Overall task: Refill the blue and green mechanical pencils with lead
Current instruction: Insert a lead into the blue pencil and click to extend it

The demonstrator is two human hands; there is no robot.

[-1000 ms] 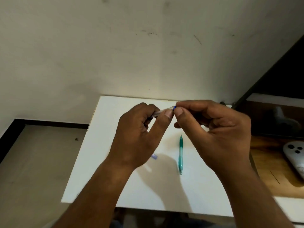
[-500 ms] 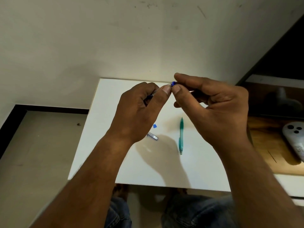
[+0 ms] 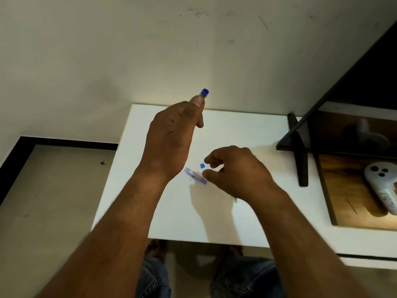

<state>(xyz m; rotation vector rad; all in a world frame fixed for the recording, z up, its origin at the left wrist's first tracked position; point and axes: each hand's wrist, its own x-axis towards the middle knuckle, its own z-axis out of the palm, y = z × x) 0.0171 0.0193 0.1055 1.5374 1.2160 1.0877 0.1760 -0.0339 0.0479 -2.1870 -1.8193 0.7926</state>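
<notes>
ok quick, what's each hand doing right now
Left hand: closed around the blue-tipped mechanical pencil, raised above the white table.
Right hand: open, empty, fingers curled over the small clear lead case.

The left hand [image 3: 171,136] grips the blue pencil [image 3: 204,94] raised above the white table [image 3: 247,130]; the right hand [image 3: 238,171] hovers, fingers curled apart, at the lead case [image 3: 194,174] (a small blue cap [image 3: 202,165] lies beside it).

**Left raised and gripping, right low and part-open**

I am holding my left hand [image 3: 171,134] up and forward, its grip closed around the blue pencil [image 3: 204,94], thumb pressing near the top. My right hand [image 3: 234,168] is hovering lower, fingers [image 3: 209,158] curled and thumb apart, grip half spread. Both forearms are reaching forward, bare.
</notes>
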